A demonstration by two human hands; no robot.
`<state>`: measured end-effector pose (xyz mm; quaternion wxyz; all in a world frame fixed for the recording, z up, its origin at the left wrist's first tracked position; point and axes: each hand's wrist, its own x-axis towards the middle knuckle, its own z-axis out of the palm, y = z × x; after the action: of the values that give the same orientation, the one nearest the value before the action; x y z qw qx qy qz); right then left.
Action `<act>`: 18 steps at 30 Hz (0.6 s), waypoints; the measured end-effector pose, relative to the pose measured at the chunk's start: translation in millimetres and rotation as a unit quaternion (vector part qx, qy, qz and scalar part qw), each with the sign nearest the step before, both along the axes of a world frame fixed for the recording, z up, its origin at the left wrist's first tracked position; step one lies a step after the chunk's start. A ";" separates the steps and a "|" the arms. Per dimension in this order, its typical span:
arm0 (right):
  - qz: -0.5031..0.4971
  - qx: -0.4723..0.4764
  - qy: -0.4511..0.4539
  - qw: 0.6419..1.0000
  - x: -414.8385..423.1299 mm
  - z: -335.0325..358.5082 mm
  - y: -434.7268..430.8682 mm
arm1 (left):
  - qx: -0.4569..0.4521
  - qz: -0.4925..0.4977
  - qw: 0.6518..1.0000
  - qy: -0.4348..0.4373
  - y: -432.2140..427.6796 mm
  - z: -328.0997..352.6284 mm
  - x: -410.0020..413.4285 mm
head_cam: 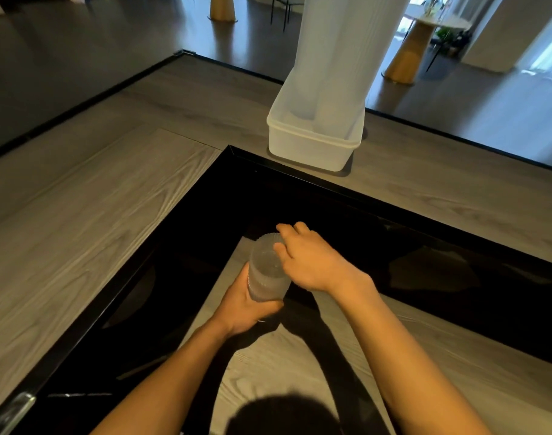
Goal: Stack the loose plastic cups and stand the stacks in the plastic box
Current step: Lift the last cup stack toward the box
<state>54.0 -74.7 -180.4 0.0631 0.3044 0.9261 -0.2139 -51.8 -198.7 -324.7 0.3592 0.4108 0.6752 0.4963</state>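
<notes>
**A:** Where are your cups?

**B:** Near, middle. Your left hand [243, 304] curls its fingers round the lower wall of the ribbed cups [267, 271]; your right hand [312, 262] lies over the rim, fingers loosely spread; its thumb is hidden, so I cannot tell whether it pinches.

**A:** What could go wrong?

**B:** Press off-centre and the top cup may jam tilted. The far plastic box [312, 149] already holds at least 2 tall stacks [340, 58]; nudge them while loading and they likely topple.
</notes>
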 end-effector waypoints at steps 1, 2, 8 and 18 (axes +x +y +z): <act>-0.011 -0.054 0.045 0.997 3.3 -5.7 0.2 | -0.001 -0.002 1.000 -0.003 -0.5 1.6 -0.6; -0.022 -0.118 0.086 0.989 6.9 -10.5 0.1 | -0.003 -0.007 1.000 -0.004 -1.2 2.4 -1.3; -0.058 -0.342 0.214 0.913 39.0 -34.6 -6.6 | -0.029 -0.046 0.998 -0.013 -4.1 14.8 -6.3; -0.098 -0.242 0.283 0.923 44.5 5.5 -12.6 | -0.084 -0.104 0.991 -0.008 -0.8 90.7 -15.5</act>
<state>98.6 -87.3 -174.9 -0.1514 0.2954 0.7912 -0.5135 -67.4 -199.5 -234.0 0.4477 0.4434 0.6648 0.4012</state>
